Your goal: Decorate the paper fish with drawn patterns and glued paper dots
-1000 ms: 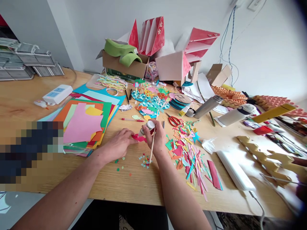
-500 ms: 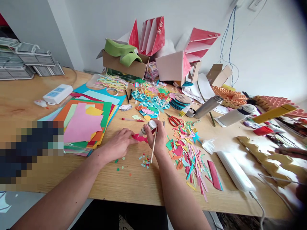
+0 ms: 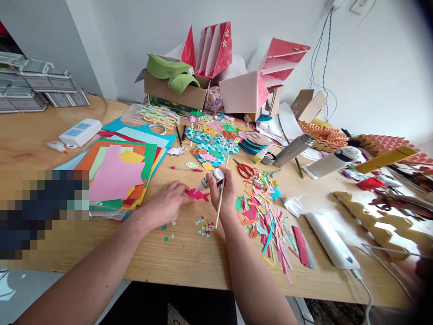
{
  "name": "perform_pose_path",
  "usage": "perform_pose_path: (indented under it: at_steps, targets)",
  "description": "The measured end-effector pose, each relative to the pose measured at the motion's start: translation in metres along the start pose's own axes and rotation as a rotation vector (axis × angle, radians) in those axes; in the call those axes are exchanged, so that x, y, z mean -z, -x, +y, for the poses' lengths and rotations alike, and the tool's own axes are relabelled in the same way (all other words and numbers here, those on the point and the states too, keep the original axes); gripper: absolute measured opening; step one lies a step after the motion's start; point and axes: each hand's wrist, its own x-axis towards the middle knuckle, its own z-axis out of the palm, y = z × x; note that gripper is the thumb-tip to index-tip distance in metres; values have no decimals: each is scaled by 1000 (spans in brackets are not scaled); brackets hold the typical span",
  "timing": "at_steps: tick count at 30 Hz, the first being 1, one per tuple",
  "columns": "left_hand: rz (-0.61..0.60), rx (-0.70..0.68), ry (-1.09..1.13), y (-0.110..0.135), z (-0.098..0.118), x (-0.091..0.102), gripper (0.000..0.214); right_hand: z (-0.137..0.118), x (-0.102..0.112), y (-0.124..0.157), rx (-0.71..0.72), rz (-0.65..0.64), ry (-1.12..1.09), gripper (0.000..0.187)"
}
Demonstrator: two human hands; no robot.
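From here I watch the left hand [image 3: 168, 201] touch a red paper fish [image 3: 197, 194] while the right hand [image 3: 227, 195] holds a white bottle [image 3: 217, 174] and wooden stick [image 3: 218, 214].

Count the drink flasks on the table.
2: a steel flask and a white flask farther right, both beyond and to the right of the right hand. More may be hidden behind the clutter.

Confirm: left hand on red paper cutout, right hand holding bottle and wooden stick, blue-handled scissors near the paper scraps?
Not quite: the scissors are red-handled, not blue-handled, per the head view. The rest holds: left hand on the red cutout, right hand holding bottle and wooden stick, scissors near the paper scraps.
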Motion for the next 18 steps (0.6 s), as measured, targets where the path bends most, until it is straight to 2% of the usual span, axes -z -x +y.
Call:
perform_pose_path:
  at_steps: [18]
  targets:
    - [26, -38, 7, 0, -3, -3, 60, 14, -1, 2, 54, -49, 86, 28]
